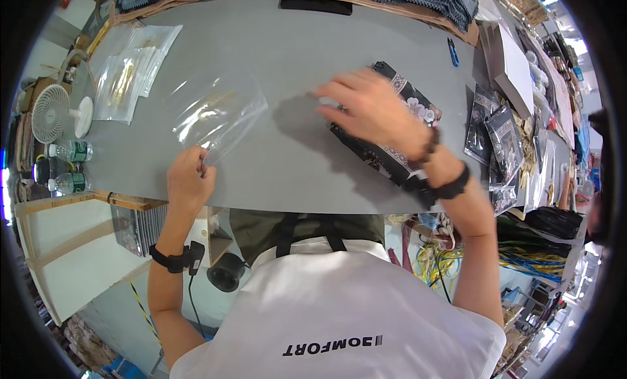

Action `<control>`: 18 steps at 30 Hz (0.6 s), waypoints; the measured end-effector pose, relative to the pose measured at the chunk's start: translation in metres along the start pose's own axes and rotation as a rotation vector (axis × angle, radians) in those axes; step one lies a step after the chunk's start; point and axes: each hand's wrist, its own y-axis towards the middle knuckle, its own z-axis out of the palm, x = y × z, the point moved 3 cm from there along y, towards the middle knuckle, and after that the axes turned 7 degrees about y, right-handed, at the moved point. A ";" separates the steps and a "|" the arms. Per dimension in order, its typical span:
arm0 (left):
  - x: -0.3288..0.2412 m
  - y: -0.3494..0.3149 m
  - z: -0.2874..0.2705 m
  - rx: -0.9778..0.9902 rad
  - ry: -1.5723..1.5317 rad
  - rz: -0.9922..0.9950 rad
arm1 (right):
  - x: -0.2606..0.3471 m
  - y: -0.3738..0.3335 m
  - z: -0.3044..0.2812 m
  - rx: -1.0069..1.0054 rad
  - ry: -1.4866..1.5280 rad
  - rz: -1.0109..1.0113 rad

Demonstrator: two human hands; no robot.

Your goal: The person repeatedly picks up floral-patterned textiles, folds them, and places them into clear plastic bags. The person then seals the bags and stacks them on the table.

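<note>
My left hand (189,176) is closed on the near corner of a clear plastic bag (225,114), pinching it between thumb and fingers. The bag spreads flat and shiny over the grey table, and nothing shows inside it. A folded black cloth (421,108) with a pale floral print and border lies at a slant to the right of the bag. My right hand (372,111) hovers over this cloth, slightly blurred, its fingers apart and pointing left toward the bag. It covers part of the cloth, so I cannot tell whether they touch.
Clear bags (121,75) lie stacked at the far left, near a white fan (51,113) and two water bottles (70,150). Bagged dark cloths (504,144), a white stack (516,72) and a blue cutter (453,52) are on the right. Grey patterned fabric (418,1) lines the back.
</note>
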 end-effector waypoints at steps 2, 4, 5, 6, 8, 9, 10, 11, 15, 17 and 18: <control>-0.010 -0.002 0.008 -0.041 0.052 0.013 | -0.020 -0.019 -0.021 0.111 -0.184 -0.298; -0.031 0.002 0.015 -0.047 0.021 0.025 | -0.034 -0.038 -0.021 0.178 -0.233 -0.647; -0.047 0.006 0.021 -0.033 -0.022 0.026 | -0.042 -0.041 -0.012 0.230 -0.137 -0.621; -0.065 0.010 0.027 0.004 -0.051 -0.014 | -0.048 -0.042 -0.001 0.279 -0.043 -0.593; -0.112 0.018 0.043 -0.040 -0.110 0.082 | -0.061 -0.037 0.024 0.344 0.027 -0.432; -0.135 0.017 0.053 -0.011 -0.171 0.150 | -0.067 -0.031 0.031 0.206 0.016 -0.289; -0.154 0.017 0.061 0.002 -0.210 0.190 | -0.072 -0.027 0.037 0.058 -0.025 -0.156; -0.168 0.019 0.067 0.030 -0.196 0.265 | -0.075 -0.025 0.042 -0.028 -0.077 0.027; -0.193 0.020 0.078 0.088 -0.111 0.453 | -0.055 -0.052 0.048 -0.045 -0.098 0.189; -0.188 0.021 0.076 0.075 -0.099 0.453 | -0.035 -0.076 0.048 -0.065 -0.046 0.161; -0.186 0.022 0.075 0.036 -0.143 0.455 | -0.030 -0.083 0.050 -0.058 0.016 0.208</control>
